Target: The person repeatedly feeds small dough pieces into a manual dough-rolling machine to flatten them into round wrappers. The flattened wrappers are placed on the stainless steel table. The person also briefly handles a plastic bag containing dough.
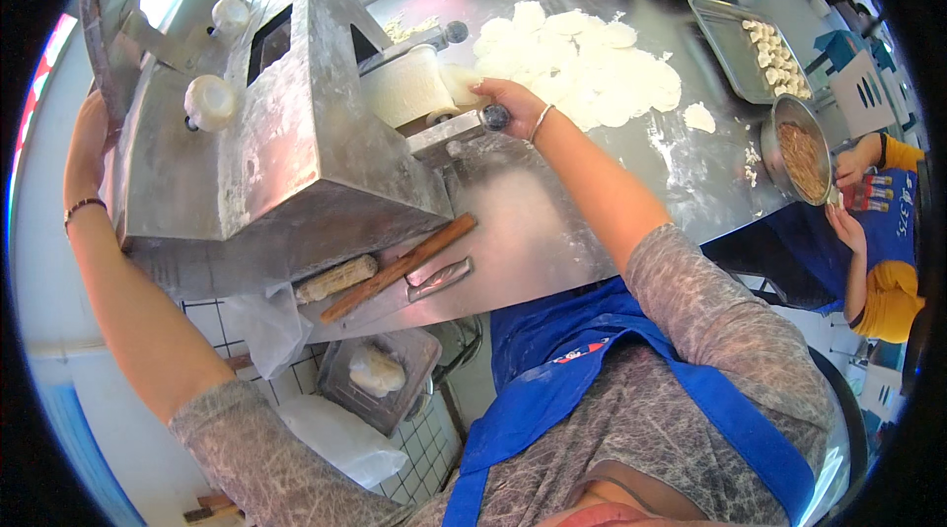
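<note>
My right hand [510, 107] is at the outlet of a floury metal dough-rolling machine [355, 135], its fingers on the edge of a thin dough wrapper [460, 83] beside the white roller [407, 87]. A black knob [495, 117] sits against that hand. My left hand [95, 120] is at the far left side of the machine, partly hidden behind its metal edge; what its fingers do is not clear. Many round dough wrappers [577, 61] lie overlapped in a floured pile on the steel table [518, 231], right of the machine.
A wooden stick [399, 268], a corncob-like roll [336, 279] and a metal-handled tool [440, 279] lie near the table's front edge. Trays [729, 46] with dumplings and bowls of filling [773, 150] stand to the right. A co-worker's hands [851, 165] are by one bowl. Below is a bin [414, 372].
</note>
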Tool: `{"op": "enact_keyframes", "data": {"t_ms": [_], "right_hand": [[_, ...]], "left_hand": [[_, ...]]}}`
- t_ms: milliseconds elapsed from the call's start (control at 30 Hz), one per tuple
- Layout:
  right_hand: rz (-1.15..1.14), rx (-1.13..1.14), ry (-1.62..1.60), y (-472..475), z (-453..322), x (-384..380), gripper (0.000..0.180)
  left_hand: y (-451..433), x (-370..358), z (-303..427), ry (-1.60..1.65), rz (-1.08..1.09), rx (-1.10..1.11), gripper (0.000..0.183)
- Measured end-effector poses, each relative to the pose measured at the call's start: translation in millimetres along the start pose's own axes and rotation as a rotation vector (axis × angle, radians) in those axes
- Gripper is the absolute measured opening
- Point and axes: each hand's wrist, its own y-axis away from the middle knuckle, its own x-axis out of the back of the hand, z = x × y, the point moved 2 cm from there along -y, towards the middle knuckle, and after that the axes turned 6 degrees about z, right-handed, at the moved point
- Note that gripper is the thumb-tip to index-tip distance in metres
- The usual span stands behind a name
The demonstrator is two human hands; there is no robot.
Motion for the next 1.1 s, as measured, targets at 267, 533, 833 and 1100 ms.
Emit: {"op": "enact_keyframes", "data": {"t_ms": [267,533,833,1100], "right_hand": [[0.214,0.132,-0.182,55,-16,72,0.033],[0.568,0.525,0.399,67,-151,188,0.016],[0.923,0.644,0.48,80,-91,196,0.024],[0.213,0.422,0.543,36,-17,17,0.029]], "left_hand": [[-10,2,-18,0.13,-0.025,0.009,0.039],[-3,6,-8,0.134,-0.109,0.038,0.037],[-6,0,-11,0.165,-0.116,0.043,0.034],[-5,2,-10,0.144,-0.107,0.034,0.034]]}}
